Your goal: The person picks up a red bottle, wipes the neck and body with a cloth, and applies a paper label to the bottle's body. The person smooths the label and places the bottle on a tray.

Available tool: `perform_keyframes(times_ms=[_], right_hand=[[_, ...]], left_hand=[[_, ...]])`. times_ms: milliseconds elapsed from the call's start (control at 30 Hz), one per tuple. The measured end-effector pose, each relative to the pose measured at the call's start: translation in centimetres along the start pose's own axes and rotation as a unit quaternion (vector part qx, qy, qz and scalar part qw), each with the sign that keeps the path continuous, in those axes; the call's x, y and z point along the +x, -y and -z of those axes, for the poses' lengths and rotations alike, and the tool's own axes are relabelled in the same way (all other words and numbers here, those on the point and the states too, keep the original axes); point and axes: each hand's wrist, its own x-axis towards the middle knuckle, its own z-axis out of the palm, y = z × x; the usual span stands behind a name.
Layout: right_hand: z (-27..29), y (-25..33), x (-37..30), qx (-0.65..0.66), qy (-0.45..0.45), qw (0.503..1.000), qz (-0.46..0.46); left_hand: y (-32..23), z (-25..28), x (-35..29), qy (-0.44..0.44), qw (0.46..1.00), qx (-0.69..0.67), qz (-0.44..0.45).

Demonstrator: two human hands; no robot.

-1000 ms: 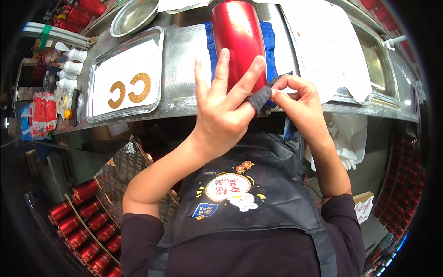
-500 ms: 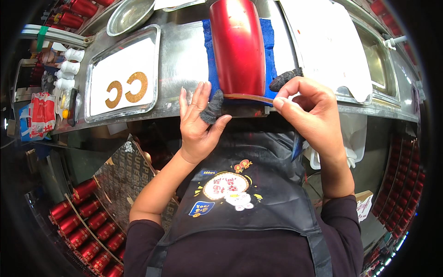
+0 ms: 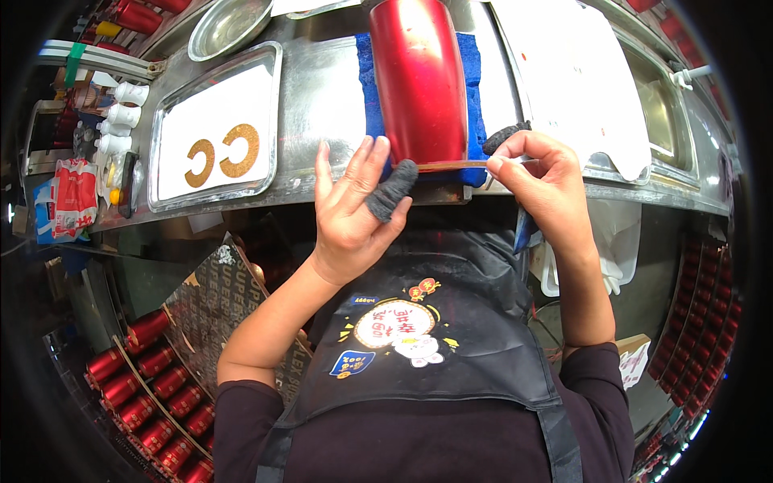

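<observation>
A glossy red metal cylinder [image 3: 419,88] lies lengthwise on a blue cloth [image 3: 473,97], its near end at the bench's front edge. A thin, flat brownish-gold strip [image 3: 452,166] spans that near end. My right hand [image 3: 547,181] pinches the strip's right end between thumb and bent index finger; a dark cloth finger cover shows on one of its fingers. At the strip's left end is my left hand [image 3: 354,201], fingers stretched out and its cloth-covered index fingertip against or just beside the strip. Whether its thumb touches the strip I cannot tell.
To the left, a metal tray [image 3: 274,121] holds white paper and two gold C-shaped pieces [image 3: 240,150]. Behind it is a round metal bowl [image 3: 229,30]. A white board [image 3: 576,80] lies on the right. Racks of red cylinders [image 3: 173,419] stand low on both sides.
My left hand has shifted right, bringing its covered index fingertip to the strip's left end. My right hand has moved slightly, still pinching the strip, which now looks more level.
</observation>
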Motion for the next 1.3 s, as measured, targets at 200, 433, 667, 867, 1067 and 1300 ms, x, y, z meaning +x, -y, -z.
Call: perform_keyframes(times_ms=[200, 433, 667, 867, 1067, 1300], right_hand=[[-0.3, 0.1, 0.2, 0.001, 0.0, 1.0, -0.003], [-0.7, 1.9, -1.1, 0.038, 0.01, 0.999, 0.015], [-0.8, 1.5, -1.0, 0.0, -0.017, 0.999, 0.03], [-0.3, 0.0, -0.4, 0.002, -0.02, 1.0, -0.004], [-0.6, -0.4, -0.2, -0.004, -0.022, 1.0, 0.0], [-1.0, -1.1, 0.3, 0.009, -0.013, 0.999, -0.031]], left_hand=[[-1.0, 0.2, 1.0, 0.005, 0.999, 0.047, -0.022], [0.0, 1.3, 0.2, -0.011, 0.999, 0.036, 0.007], [0.2, 1.0, -0.3, 0.004, 1.0, 0.03, -0.002], [-0.3, 1.3, 0.9, 0.016, 0.998, 0.051, -0.026], [-0.5, 1.8, 2.6, 0.027, 0.995, 0.072, -0.07], [-1.7, 1.0, 5.3, 0.066, 0.984, 0.114, -0.122]])
